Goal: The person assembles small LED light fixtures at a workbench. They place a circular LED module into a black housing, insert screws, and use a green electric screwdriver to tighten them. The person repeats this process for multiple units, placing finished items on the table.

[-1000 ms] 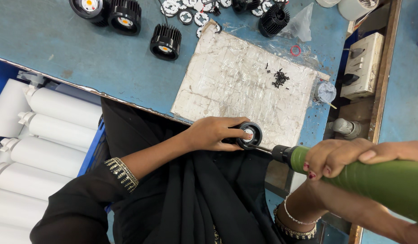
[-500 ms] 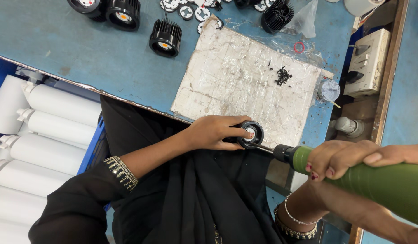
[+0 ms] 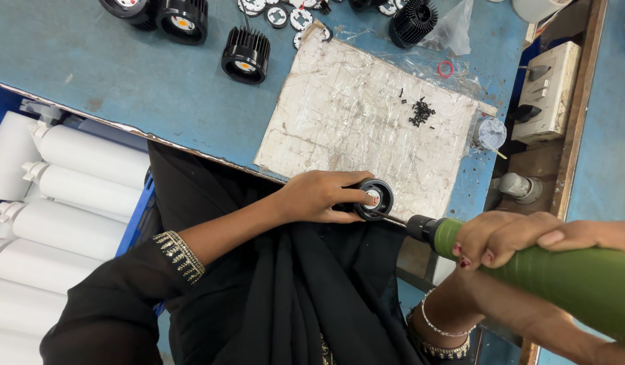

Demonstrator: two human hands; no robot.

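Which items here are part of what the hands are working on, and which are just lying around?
In use:
- left hand steadying the round black fitting
- right hand on the green power screwdriver, bit at the fitting
- taped work board
- pile of black screws

Lying about:
- black finned housings
- small round discs
- white tubes
- red ring
- switch box

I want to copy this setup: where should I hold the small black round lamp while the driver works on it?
Grip the lamp by its outer rim from the left, as the left hand does; its face stays open for the driver coming from the right.
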